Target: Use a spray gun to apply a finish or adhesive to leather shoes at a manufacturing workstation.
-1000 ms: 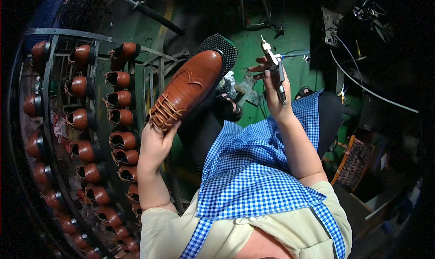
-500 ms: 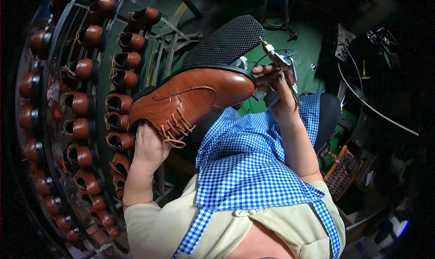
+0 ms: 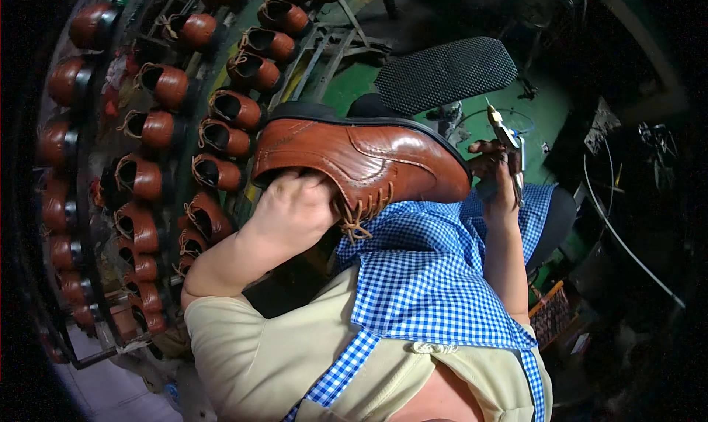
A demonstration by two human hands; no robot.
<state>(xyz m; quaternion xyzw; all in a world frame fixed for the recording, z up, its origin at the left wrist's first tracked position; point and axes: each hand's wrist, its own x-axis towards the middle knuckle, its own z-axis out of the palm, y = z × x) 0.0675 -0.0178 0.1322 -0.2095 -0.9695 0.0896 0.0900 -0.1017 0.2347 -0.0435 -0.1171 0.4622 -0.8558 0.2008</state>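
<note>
A brown leather lace-up shoe [image 3: 398, 156] with a black sole lies on its side in the air before me, its toe to the right. My left hand [image 3: 299, 204] reaches into its opening and holds it from inside; those fingers are mostly hidden. Just past the toe, my right hand [image 3: 498, 171] grips a small metal spray gun [image 3: 509, 138], nozzle pointing up and away. The tan laces [image 3: 365, 212] are tied and hang near my left wrist.
To the left, a metal rack [image 3: 184, 119] carries many similar brown shoes [image 3: 158, 130]. Beyond the held shoe is a black woven-mesh panel [image 3: 446, 71] above the green floor [image 3: 343, 94]. A pale hose [image 3: 634, 241] curves down at the right. A blue checked apron [image 3: 442, 289] covers my lap.
The shoe has turned more onto its side, its opening now toward me, with my left hand still inside it. In the picture, both hands and the rack sit further right as the view shifts.
</note>
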